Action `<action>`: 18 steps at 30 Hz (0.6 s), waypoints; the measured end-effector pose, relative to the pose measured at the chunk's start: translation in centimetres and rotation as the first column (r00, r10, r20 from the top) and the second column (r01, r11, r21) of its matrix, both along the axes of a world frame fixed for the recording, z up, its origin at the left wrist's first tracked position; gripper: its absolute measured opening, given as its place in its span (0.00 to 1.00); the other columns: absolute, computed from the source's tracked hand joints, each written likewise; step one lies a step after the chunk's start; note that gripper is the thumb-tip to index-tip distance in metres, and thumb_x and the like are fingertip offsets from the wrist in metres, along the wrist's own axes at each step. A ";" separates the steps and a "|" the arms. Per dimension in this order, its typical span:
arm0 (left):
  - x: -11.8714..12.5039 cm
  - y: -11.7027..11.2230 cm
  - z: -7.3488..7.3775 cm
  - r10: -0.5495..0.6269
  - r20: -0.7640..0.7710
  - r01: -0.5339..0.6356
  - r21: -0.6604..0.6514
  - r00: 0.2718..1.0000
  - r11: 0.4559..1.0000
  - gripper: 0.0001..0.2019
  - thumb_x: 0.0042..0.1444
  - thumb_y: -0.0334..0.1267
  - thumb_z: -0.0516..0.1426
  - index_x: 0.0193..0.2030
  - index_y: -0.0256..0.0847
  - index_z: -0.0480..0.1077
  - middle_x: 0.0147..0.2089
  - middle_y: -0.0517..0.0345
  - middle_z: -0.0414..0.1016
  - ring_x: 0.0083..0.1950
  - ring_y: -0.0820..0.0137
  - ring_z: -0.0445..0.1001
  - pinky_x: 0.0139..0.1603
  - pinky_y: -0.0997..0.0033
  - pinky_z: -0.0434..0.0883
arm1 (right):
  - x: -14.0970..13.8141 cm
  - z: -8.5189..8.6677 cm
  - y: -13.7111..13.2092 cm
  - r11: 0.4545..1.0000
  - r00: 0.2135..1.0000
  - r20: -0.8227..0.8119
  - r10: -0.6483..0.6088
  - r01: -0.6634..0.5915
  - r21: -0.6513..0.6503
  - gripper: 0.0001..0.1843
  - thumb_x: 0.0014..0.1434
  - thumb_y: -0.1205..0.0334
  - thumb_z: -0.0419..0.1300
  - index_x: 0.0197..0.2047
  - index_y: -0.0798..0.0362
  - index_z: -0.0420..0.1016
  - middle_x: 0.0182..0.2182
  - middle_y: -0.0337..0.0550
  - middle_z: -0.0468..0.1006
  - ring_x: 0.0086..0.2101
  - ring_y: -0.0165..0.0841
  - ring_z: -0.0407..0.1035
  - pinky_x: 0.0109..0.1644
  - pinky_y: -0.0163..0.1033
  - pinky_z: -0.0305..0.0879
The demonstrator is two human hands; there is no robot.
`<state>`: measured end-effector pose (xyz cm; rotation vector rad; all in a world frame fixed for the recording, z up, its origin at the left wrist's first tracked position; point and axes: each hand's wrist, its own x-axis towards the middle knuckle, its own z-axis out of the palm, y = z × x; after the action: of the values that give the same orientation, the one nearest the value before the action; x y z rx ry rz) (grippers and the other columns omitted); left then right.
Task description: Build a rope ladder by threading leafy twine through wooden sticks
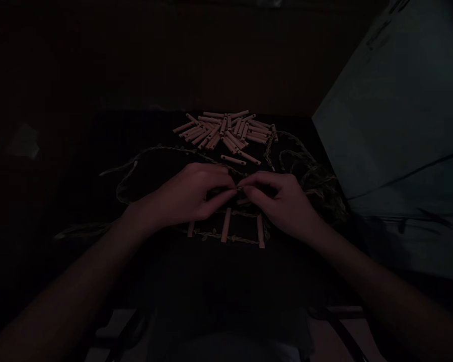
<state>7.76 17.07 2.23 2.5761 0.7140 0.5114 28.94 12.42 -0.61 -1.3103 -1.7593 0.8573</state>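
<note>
Left hand (206,193) and right hand (283,198) pinch a cord (240,188) at centre, almost touching. At six o'clock, three rungs (226,226) show strung — others may be hidden; at twelve o'clock, loose sticks (215,133) — the bulk, in my judgement — lie unstrung.

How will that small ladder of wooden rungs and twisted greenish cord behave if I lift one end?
The small wood-and-cord ladder would likely droop, since its twisted greenish side cords look thin. Its straight wooden rungs should probably stay stiff. It may snag, as small leaf-like bits stick out along the cord.
</note>
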 end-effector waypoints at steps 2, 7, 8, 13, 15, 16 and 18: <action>0.0 0.1 0.1 0.019 -0.016 -0.019 -0.034 1.000 0.999 0.08 0.65 0.34 0.57 0.40 0.36 0.78 0.34 0.58 0.75 0.35 0.74 0.73 0.37 0.76 0.65 | 0.0 0.1 -0.1 1.000 1.000 0.006 0.010 -0.010 0.022 0.09 0.59 0.66 0.60 0.38 0.53 0.83 0.32 0.39 0.81 0.33 0.31 0.73 0.36 0.34 0.64; 0.0 0.2 0.1 0.029 -0.037 -0.034 -0.129 0.999 0.991 0.10 0.67 0.37 0.55 0.40 0.36 0.77 0.35 0.59 0.76 0.35 0.73 0.73 0.37 0.75 0.64 | 0.0 0.2 -0.2 0.995 0.999 0.014 0.034 -0.035 0.093 0.06 0.59 0.68 0.62 0.38 0.54 0.81 0.26 0.34 0.72 0.28 0.26 0.67 0.32 0.32 0.60; 0.0 0.2 0.1 0.026 -0.031 -0.031 -0.137 0.999 0.990 0.10 0.67 0.37 0.55 0.39 0.36 0.77 0.35 0.59 0.76 0.35 0.73 0.73 0.37 0.75 0.64 | 0.0 0.2 -0.2 0.995 0.999 0.018 0.037 -0.039 0.097 0.06 0.59 0.68 0.62 0.37 0.54 0.81 0.25 0.34 0.71 0.28 0.25 0.65 0.32 0.32 0.59; -0.1 0.1 0.3 0.027 0.031 -0.023 -0.121 0.999 0.992 0.09 0.66 0.35 0.57 0.41 0.37 0.80 0.36 0.57 0.77 0.36 0.73 0.74 0.38 0.76 0.65 | 0.0 0.4 -0.3 0.996 0.999 0.021 0.036 -0.038 0.083 0.04 0.58 0.68 0.63 0.38 0.56 0.80 0.24 0.32 0.68 0.26 0.24 0.63 0.30 0.31 0.58; -0.1 0.1 0.2 0.026 0.039 -0.022 -0.102 0.999 0.995 0.09 0.65 0.34 0.58 0.42 0.37 0.81 0.36 0.56 0.77 0.36 0.73 0.74 0.37 0.76 0.65 | -0.2 0.4 -0.3 0.996 0.999 0.029 0.024 -0.026 0.084 0.04 0.59 0.66 0.65 0.38 0.56 0.79 0.24 0.32 0.69 0.26 0.24 0.63 0.30 0.32 0.58; -0.2 0.1 0.2 0.025 0.041 -0.021 -0.086 0.999 0.996 0.09 0.65 0.34 0.58 0.43 0.37 0.81 0.36 0.56 0.76 0.36 0.73 0.74 0.37 0.75 0.65 | -0.2 0.4 -0.3 0.996 0.999 0.038 0.021 -0.024 0.087 0.05 0.59 0.64 0.65 0.38 0.56 0.79 0.25 0.33 0.70 0.27 0.24 0.64 0.31 0.32 0.59; -0.2 0.1 -0.1 0.022 0.035 -0.020 -0.047 0.999 0.999 0.09 0.65 0.34 0.58 0.43 0.37 0.81 0.35 0.57 0.76 0.35 0.73 0.73 0.36 0.75 0.65 | -0.2 0.3 -0.3 0.996 0.998 0.057 0.025 -0.030 0.084 0.07 0.61 0.61 0.66 0.39 0.56 0.79 0.27 0.34 0.73 0.28 0.25 0.66 0.32 0.32 0.60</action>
<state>7.53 17.18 2.16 2.5122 0.7332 0.5400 28.78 12.11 -0.28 -1.2683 -1.8411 0.7588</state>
